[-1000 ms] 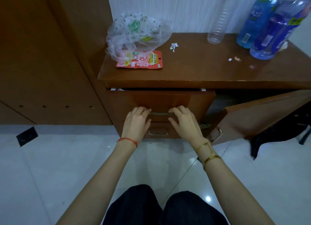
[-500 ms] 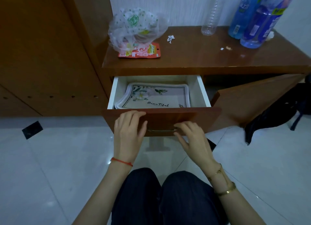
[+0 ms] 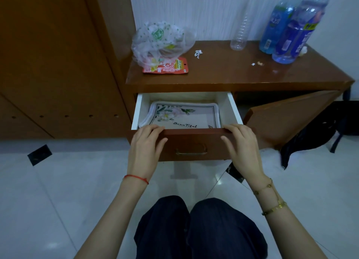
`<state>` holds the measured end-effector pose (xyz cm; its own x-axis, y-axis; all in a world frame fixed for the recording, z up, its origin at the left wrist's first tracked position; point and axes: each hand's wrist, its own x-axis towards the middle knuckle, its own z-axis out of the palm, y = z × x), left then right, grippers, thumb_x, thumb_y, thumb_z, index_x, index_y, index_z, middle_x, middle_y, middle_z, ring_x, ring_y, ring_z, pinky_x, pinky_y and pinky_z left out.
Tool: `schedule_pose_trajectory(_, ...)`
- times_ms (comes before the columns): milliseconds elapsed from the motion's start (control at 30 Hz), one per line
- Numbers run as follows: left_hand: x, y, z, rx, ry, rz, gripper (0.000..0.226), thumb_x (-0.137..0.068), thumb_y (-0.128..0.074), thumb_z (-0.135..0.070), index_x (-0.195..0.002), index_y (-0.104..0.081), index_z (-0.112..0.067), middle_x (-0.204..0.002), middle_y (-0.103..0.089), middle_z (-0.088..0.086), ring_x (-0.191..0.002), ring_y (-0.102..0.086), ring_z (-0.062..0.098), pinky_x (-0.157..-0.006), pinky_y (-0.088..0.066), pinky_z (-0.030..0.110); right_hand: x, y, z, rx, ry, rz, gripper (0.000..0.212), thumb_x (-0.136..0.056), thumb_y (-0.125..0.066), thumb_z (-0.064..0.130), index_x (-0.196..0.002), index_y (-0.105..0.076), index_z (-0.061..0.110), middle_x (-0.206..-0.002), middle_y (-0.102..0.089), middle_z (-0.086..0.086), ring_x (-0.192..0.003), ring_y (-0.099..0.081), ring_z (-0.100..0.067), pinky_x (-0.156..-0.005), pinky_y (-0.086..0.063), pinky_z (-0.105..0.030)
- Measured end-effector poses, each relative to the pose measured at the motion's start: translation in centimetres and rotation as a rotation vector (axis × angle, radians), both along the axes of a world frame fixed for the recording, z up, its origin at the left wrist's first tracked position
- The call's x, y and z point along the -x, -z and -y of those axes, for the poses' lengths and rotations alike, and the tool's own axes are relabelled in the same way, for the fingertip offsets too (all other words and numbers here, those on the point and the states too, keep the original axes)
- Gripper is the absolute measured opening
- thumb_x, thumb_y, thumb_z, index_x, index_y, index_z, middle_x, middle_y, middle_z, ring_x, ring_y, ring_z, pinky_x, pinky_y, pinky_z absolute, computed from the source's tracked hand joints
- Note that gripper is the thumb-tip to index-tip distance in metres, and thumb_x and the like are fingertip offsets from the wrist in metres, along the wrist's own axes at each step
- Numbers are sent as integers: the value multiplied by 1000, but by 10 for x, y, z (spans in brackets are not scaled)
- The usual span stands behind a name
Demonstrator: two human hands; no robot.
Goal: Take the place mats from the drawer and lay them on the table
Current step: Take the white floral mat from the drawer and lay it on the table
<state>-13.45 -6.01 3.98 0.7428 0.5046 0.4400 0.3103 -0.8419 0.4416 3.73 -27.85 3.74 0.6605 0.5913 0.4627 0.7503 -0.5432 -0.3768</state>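
The wooden drawer (image 3: 191, 142) under the table stands pulled out, white inside. A stack of place mats (image 3: 186, 116) lies flat in it; the top one has a flower print and the word "Beautiful". My left hand (image 3: 145, 144) rests on the left end of the drawer's front edge, fingers over the rim and touching the mats' near corner. At the right end of that edge my right hand (image 3: 240, 146) has its fingertips on the rim. Neither hand holds a mat. The brown table top (image 3: 233, 72) is just above the drawer.
On the table stand a clear plastic bag (image 3: 161, 43) over a red snack packet (image 3: 169, 66), an empty clear bottle (image 3: 242, 26), two blue bottles (image 3: 291, 29) and small scraps. A cabinet door (image 3: 287, 119) hangs open to the right, with dark cloth (image 3: 318, 132) beside it. A wooden wardrobe (image 3: 54, 64) stands left.
The drawer went from nearly shut to pulled out, showing the mats. Both hands left the handle and moved apart to the top corners of the drawer front.
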Motion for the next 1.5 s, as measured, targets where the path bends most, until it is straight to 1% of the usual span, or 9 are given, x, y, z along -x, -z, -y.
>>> schedule_pose_trajectory(267,8,-2,-4,57,65,34,23,-91,-63,-25,-109,-68,-11,-104,-61,3,-102,-52,17,-90,-46,30,12,-3,7,-19,24,-42,23,-95,-60,25,-115,-62,14,-110,-60,0,-108,-50,-16,-98,-34,-26)
schedule_pose_trajectory(500,-7,-17,-17,114,4,12,27,-92,-61,-26,-112,-67,-9,-106,-62,4,-104,-49,16,-88,-45,27,-1,-20,-4,-29,21,-184,34,-97,-55,27,-127,-57,12,-122,-60,-3,-117,-50,-18,-102,-41,-32)
schedule_pose_trajectory(800,-36,-39,-31,302,-195,-369,36,-92,-58,-17,-120,-60,5,-115,-60,24,-109,-51,40,-88,-49,46,-27,-57,-43,368,6,-491,43,-98,-55,27,-133,-51,3,-122,-62,-17,-110,-60,-31,-90,-49,-36)
schedule_pose_trajectory(1033,-65,-49,-36,464,-216,-670,41,-95,-51,-20,-125,-49,8,-122,-51,26,-120,-44,36,-93,-44,42,-48,-71,-76,649,124,-779,40,-99,-51,35,-106,-55,-4,-100,-63,-21,-88,-61,-33,-67,-44,-31)
schedule_pose_trajectory(1133,-76,-51,-40,570,-236,-710,43,-95,-52,-22,-125,-48,9,-124,-51,27,-119,-44,38,-98,-40,43,-57,-72,-85,746,150,-866,41,-100,-49,35,-102,-56,-5,-90,-57,-15,-78,-54,-26,-65,-43,-30)
schedule_pose_trajectory(1233,-78,-48,-45,661,-235,-711,42,-94,-53,-22,-123,-50,9,-120,-56,28,-112,-50,40,-96,-44,44,-67,-64,-96,891,172,-962,46,-102,-44,39,-75,-50,2,-71,-48,-8,-63,-47,-19,-52,-38,-29)
schedule_pose_trajectory(1300,-73,-46,-47,696,-240,-701,43,-94,-53,-22,-125,-50,8,-120,-57,27,-112,-52,39,-96,-46,46,-71,-60,-103,981,185,-990,49,-102,-40,42,-73,-48,4,-65,-42,-5,-64,-47,-19,-50,-35,-26)
schedule_pose_trajectory(1433,-66,-42,-47,733,-240,-706,41,-95,-51,-18,-126,-50,9,-118,-57,27,-110,-53,39,-94,-47,44,-79,-56,-115,1068,190,-1025,51,-104,-36,40,-114,-57,-5,-90,-57,-11,-95,-57,-30,-73,-40,-28)
schedule_pose_trajectory(1500,-64,-41,-44,737,-234,-706,40,-95,-51,-16,-126,-49,10,-119,-56,27,-111,-52,39,-95,-45,42,-79,-50,-118,1026,216,-1070,46,-103,-38,36,-111,-59,-4,-110,-60,-18,-96,-55,-29,-75,-40,-28)
